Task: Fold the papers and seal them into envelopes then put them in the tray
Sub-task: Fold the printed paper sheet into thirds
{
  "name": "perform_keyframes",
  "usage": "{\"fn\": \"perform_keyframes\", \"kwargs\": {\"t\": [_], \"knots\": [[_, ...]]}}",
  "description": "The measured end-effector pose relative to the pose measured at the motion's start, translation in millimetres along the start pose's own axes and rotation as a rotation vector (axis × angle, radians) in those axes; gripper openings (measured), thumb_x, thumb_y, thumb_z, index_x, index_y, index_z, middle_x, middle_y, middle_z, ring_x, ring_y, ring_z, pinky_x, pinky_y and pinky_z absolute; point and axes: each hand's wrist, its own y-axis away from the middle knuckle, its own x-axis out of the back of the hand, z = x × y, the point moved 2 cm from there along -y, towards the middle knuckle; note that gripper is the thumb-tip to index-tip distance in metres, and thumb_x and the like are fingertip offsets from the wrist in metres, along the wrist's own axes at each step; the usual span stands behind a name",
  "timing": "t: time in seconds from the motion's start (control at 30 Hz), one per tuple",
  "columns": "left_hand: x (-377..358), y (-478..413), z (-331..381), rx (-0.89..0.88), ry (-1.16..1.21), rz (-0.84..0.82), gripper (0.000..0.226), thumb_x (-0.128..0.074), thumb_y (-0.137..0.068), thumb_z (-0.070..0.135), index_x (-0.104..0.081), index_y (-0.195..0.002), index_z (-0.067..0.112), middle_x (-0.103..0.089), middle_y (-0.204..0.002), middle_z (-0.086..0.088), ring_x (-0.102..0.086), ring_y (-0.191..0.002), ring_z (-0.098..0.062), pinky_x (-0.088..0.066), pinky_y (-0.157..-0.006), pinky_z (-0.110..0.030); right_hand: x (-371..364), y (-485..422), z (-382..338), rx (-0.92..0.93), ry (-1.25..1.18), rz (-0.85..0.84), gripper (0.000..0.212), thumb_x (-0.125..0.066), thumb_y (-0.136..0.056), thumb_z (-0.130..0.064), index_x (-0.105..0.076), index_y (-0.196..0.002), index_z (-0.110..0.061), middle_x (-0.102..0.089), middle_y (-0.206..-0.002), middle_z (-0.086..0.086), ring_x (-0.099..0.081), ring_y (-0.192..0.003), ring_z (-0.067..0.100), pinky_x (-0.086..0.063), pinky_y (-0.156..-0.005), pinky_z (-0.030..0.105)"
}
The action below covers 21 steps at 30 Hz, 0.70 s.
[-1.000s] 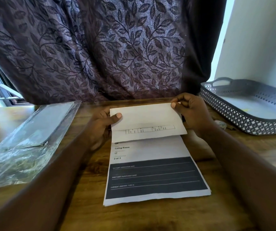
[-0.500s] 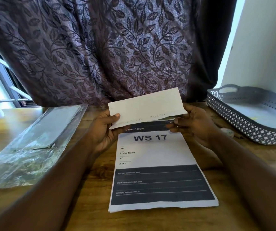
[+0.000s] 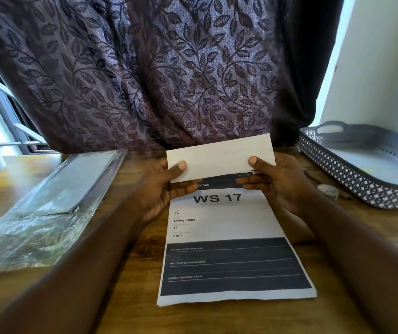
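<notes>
Paper (image 3: 229,225) printed WS 17 lies flat on the bench (image 3: 125,297) between the forearms. The left grip (image 3: 162,189) and right grip (image 3: 275,182) each pinch an end of a white piece (image 3: 219,157), thumbs on top, raised over the sheet's dark header; flap or envelope, I cannot tell. A grey tray (image 3: 361,186) sits far right on the bench.

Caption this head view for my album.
A folded white paper, pinched by left hand and right hand, above the WS 17 sheet.
</notes>
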Motion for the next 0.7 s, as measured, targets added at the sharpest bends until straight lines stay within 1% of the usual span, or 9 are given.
{"fn": "perform_keyframes", "kwargs": {"t": [0.07, 0.1, 0.2, 0.27, 0.33, 0.47, 0.57, 0.63, 0.7], "knots": [[0, -1, -3, -0.027, -0.091, 0.010, 0.026, -0.061, -0.092, 0.004, -0.061, -0.117, 0.010, -0.077, -0.105, -0.008, -0.075, -0.095, -0.030, -0.063, -0.067, -0.029, 0, 0, 0, -0.007, -0.029, 0.004, 0.023, -0.061, -0.096, -0.022, -0.063, -0.116, -0.011, -0.076, -0.109, 0.013, -0.076, -0.090, 0.034, -0.064, -0.072, 0.035], [0, -2, -5, -0.037, -0.108, 0.016, 0.026, -0.060, -0.093, -0.001, -0.062, -0.116, 0.010, -0.077, -0.106, -0.008, -0.075, -0.096, -0.030, -0.063, -0.068, -0.028, -1, 0, 0, -0.013, -0.065, 0.011, 0.031, -0.062, -0.094, -0.024, -0.062, -0.121, -0.009, -0.076, -0.110, 0.015, -0.076, -0.092, 0.034, -0.064, -0.074, 0.037], [-7, -1, -8, -0.072, -0.073, 0.020, 0.026, -0.061, -0.093, -0.001, -0.062, -0.117, 0.009, -0.076, -0.111, -0.010, -0.074, -0.098, -0.029, -0.063, -0.070, -0.027, -10, 5, -5, -0.007, -0.240, 0.028, 0.049, -0.063, -0.087, -0.030, -0.057, -0.129, -0.007, -0.075, -0.113, 0.016, -0.073, -0.100, 0.035, -0.063, -0.080, 0.044], [-19, 2, -11, -0.106, -0.066, 0.000, 0.031, -0.061, -0.093, 0.000, -0.060, -0.123, 0.008, -0.076, -0.112, -0.009, -0.074, -0.100, -0.028, -0.062, -0.070, -0.025, -25, 10, -7, -0.001, -0.321, -0.029, 0.054, -0.064, -0.084, -0.029, -0.051, -0.134, -0.010, -0.073, -0.118, 0.015, -0.072, -0.105, 0.034, -0.062, -0.083, 0.048], [-34, 8, -14, -0.167, -0.086, -0.038, 0.031, -0.061, -0.094, 0.002, -0.061, -0.123, 0.010, -0.076, -0.111, -0.008, -0.074, -0.100, -0.027, -0.062, -0.071, -0.026, -45, 14, -5, -0.028, -0.268, -0.117, 0.052, -0.064, -0.084, -0.029, -0.051, -0.133, -0.016, -0.071, -0.122, 0.011, -0.071, -0.108, 0.031, -0.060, -0.088, 0.049], [-47, 15, -18, -0.292, -0.204, -0.086, 0.030, -0.063, -0.094, 0.010, -0.064, -0.124, 0.015, -0.075, -0.116, -0.005, -0.073, -0.104, -0.028, -0.062, -0.081, -0.034, -72, 19, 4, -0.106, -0.108, -0.226, 0.027, -0.054, -0.099, -0.032, -0.057, -0.125, -0.029, -0.072, -0.119, 0.010, -0.072, -0.104, 0.033, -0.059, -0.090, 0.047], [-45, 15, -17, -0.277, -0.209, -0.070, 0.030, -0.062, -0.095, 0.007, -0.064, -0.123, 0.017, -0.076, -0.113, -0.006, -0.074, -0.098, -0.031, -0.063, -0.080, -0.035, -69, 18, 4, -0.116, -0.184, -0.180, 0.033, -0.055, -0.098, -0.032, -0.054, -0.130, -0.029, -0.070, -0.123, 0.005, -0.071, -0.108, 0.028, -0.061, -0.085, 0.046], [-46, 14, -17, -0.265, -0.211, -0.067, 0.028, -0.062, -0.095, 0.006, -0.064, -0.118, 0.021, -0.077, -0.109, -0.004, -0.075, -0.095, -0.030, -0.063, -0.077, -0.031, -61, 16, 4, -0.107, -0.224, -0.112, 0.041, -0.055, -0.097, -0.031, -0.049, -0.137, -0.025, -0.068, -0.127, 0.009, -0.069, -0.111, 0.029, -0.059, -0.089, 0.051], [-45, 13, -17, -0.250, -0.198, -0.053, 0.029, -0.063, -0.094, 0.004, -0.064, -0.117, 0.021, -0.077, -0.107, -0.002, -0.075, -0.095, -0.029, -0.063, -0.074, -0.029, -52, 12, -1, -0.070, -0.281, -0.041, 0.036, -0.053, -0.100, -0.027, -0.048, -0.136, -0.023, -0.066, -0.128, 0.012, -0.069, -0.112, 0.031, -0.059, -0.089, 0.054]]}}
